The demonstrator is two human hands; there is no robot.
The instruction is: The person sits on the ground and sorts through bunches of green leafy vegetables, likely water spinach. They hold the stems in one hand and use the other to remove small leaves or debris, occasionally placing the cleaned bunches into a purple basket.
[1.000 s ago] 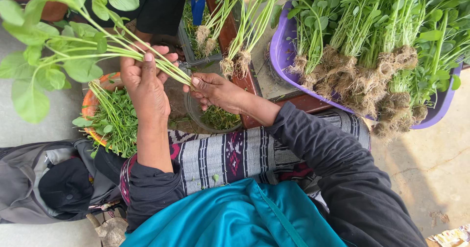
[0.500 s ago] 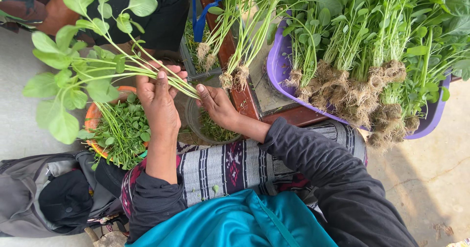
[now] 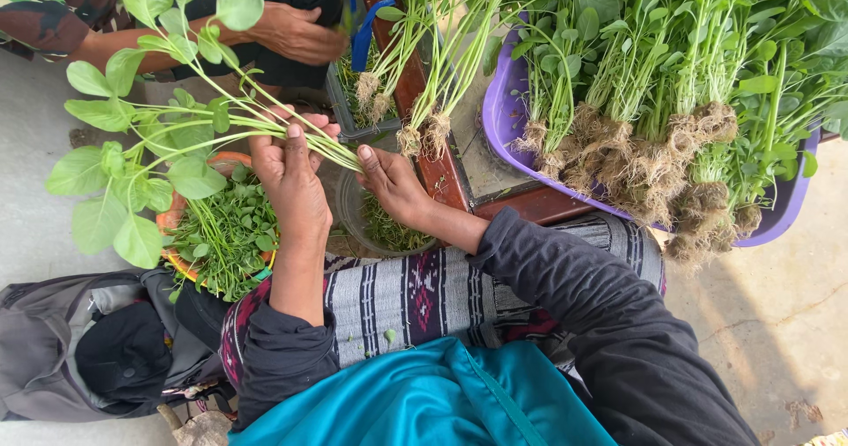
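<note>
The leafy stalks (image 3: 177, 137) lay pinched in my left hand (image 3: 291, 177) over the orange basket (image 3: 177, 234), while my right hand (image 3: 393, 181) nipped their cut ends beside it.

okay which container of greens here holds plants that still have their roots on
The purple tub at the upper right. Its leafy plants stand bunched with tangled brown root clumps hanging over the rim, while the orange basket by the left hand holds only loose picked leaves.
</note>
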